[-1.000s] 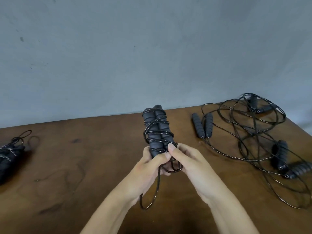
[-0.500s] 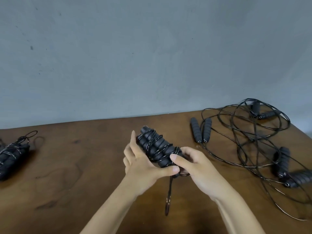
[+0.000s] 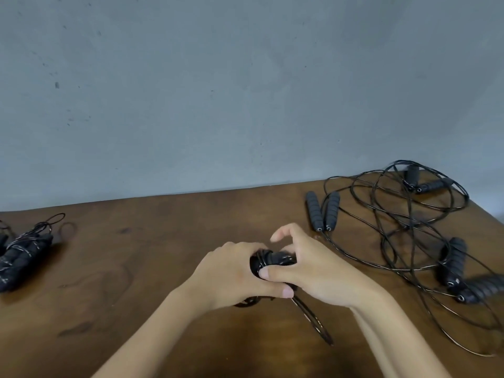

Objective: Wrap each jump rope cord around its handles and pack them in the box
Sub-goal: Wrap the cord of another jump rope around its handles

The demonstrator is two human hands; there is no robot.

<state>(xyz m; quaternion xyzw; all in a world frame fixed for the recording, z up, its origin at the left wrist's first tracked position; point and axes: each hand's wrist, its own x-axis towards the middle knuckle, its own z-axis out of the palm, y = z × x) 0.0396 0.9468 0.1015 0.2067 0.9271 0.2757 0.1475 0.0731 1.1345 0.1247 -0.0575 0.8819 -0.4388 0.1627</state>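
Both hands work mid-table: the left hand (image 3: pixel 231 271) grips a cord-wrapped handle bundle (image 3: pixel 270 261), the right hand (image 3: pixel 308 266) pinching it, forefinger raised. Another wrapped bundle (image 3: pixel 23 253) lies at the table (image 3: pixel 163 241) left edge; loose ropes (image 3: pixel 409 227) crowd the right corner.

Two bare forearms rise from the bottom edge of the frame and meet just below its centre. The left hand (image 3: pixel 231 271) lies knuckles up, its fingers curled over the wrapped rope bundle (image 3: pixel 268 261) and its thumb stretched right beneath the other hand. The right hand (image 3: pixel 313 271) closes in from the right, thumb pressed on the near side of the bundle, index finger lifted and bent above it, tip free.
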